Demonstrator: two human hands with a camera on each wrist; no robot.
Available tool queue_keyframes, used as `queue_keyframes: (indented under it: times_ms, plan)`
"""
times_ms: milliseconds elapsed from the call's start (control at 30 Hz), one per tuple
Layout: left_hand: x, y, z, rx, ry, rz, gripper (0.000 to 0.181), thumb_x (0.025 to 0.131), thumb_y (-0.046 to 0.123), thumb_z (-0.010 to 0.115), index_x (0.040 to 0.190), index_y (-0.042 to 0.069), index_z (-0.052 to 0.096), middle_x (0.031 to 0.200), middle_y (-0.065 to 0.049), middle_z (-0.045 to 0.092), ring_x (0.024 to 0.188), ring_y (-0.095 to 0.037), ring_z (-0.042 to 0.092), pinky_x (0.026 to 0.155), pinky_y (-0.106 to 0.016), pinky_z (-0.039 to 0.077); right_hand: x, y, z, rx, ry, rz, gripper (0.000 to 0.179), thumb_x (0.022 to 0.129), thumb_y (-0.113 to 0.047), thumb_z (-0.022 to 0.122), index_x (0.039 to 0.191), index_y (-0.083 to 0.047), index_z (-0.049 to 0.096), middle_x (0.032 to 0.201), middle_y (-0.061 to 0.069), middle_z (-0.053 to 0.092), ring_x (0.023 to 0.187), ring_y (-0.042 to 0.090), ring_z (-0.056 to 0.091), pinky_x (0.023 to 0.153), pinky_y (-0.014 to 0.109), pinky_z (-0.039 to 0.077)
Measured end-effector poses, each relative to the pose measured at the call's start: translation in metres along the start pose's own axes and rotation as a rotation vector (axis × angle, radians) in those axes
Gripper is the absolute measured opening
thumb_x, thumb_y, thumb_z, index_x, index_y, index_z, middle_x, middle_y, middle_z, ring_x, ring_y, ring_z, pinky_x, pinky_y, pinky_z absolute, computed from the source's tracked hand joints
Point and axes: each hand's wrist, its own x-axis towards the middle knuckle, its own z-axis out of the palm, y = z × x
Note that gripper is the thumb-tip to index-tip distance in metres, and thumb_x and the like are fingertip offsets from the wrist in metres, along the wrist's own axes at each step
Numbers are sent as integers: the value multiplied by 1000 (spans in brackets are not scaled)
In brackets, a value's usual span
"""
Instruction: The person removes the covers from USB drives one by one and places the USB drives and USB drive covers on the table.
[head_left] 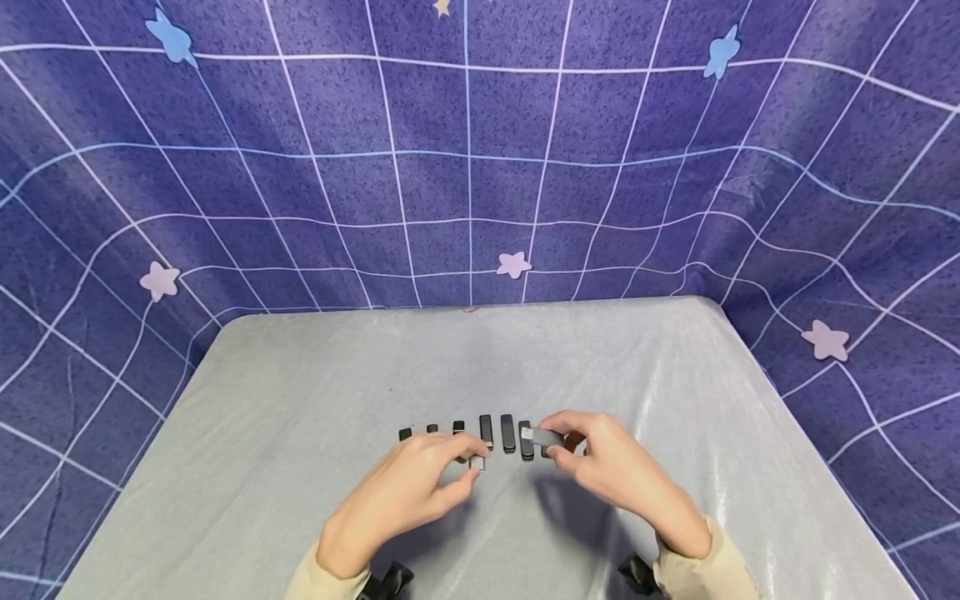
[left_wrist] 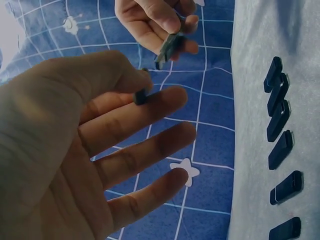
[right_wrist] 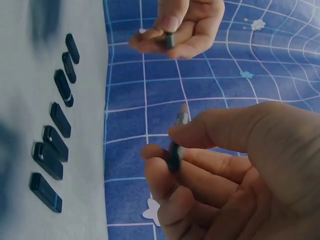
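My right hand [head_left: 611,462] pinches a dark USB stick [head_left: 547,437] between thumb and fingers, its silver metal plug [right_wrist: 182,117] bare and pointing toward the left hand. Opposite it, my left hand [head_left: 416,492] pinches a small cap [left_wrist: 140,96] between thumb and index finger. The other left fingers are spread out in the left wrist view. A gap separates cap and plug. Both hands are held above the table, over the near side of a row of dark USB sticks [head_left: 507,433], and partly cover that row in the head view.
The row of several USB sticks lies side by side on a table with a pale grey cloth [head_left: 360,367]. A blue curtain [head_left: 420,183] with a grid and stars hangs behind and at both sides of the table.
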Motion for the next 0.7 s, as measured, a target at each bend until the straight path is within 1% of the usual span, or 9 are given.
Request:
queue_keyframes:
  times_ms: [33, 133, 200, 267, 367, 467, 600, 700]
  plan:
    - [1, 0, 0, -10, -3, -8, 21, 91, 18, 74, 112, 19, 72, 105, 12, 76, 95, -3, 71, 84, -31, 57, 1, 0, -1, 7, -4, 17, 21, 90, -8, 72, 111, -9, 75, 99, 1, 77, 78, 5, 64, 62, 22, 52]
    - [3, 1, -1, -39, -12, -29, 25, 87, 17, 75, 110, 20, 69, 104, 12, 76, 94, -2, 72, 83, -30, 58, 2, 1, -5, 12, -3, 68, 18, 89, -12, 75, 107, -9, 73, 95, 2, 78, 80, 8, 68, 67, 23, 55]
    - [4, 1, -1, -48, -17, -40, 26, 86, 17, 75, 111, 19, 68, 104, 10, 76, 94, -1, 72, 84, -28, 59, 4, 3, -6, 5, 13, 101, 16, 89, -14, 77, 103, -9, 73, 95, 3, 79, 82, 10, 70, 70, 24, 56]
    - [6, 1, -1, -43, -19, -49, 26, 86, 18, 75, 111, 18, 68, 105, 10, 76, 95, -1, 73, 85, -29, 59, 6, 5, -7, -21, 47, 126, 14, 87, -14, 77, 100, -10, 73, 93, 2, 78, 81, 11, 69, 69, 25, 56]
    - [8, 1, -1, -30, -24, -62, 25, 87, 19, 74, 111, 19, 69, 105, 11, 76, 96, -3, 72, 84, -30, 59, 10, 11, -8, -80, 114, 139, 11, 84, -11, 77, 95, -10, 74, 89, 1, 74, 76, 12, 63, 65, 25, 52]
    - [12, 0, -1, -17, -23, -45, 22, 88, 20, 74, 110, 20, 70, 104, 12, 74, 97, -5, 71, 85, -29, 58, 14, 18, -10, -108, 162, 161, 10, 82, -10, 76, 92, -9, 74, 85, 2, 70, 69, 12, 57, 58, 24, 48]
    - [14, -3, 2, -20, -4, -28, 19, 90, 20, 75, 109, 20, 72, 104, 13, 70, 97, -4, 67, 86, -27, 57, 17, 23, -12, -107, 184, 225, 11, 83, -11, 75, 94, -8, 75, 85, 4, 71, 64, 11, 56, 55, 25, 48]
    - [14, -5, 4, -12, 24, -34, 21, 90, 19, 76, 111, 18, 73, 107, 10, 71, 101, -8, 68, 89, -30, 57, 18, 24, -13, -115, 195, 267, 14, 83, -12, 73, 96, -8, 75, 87, 5, 72, 64, 12, 56, 55, 26, 47]
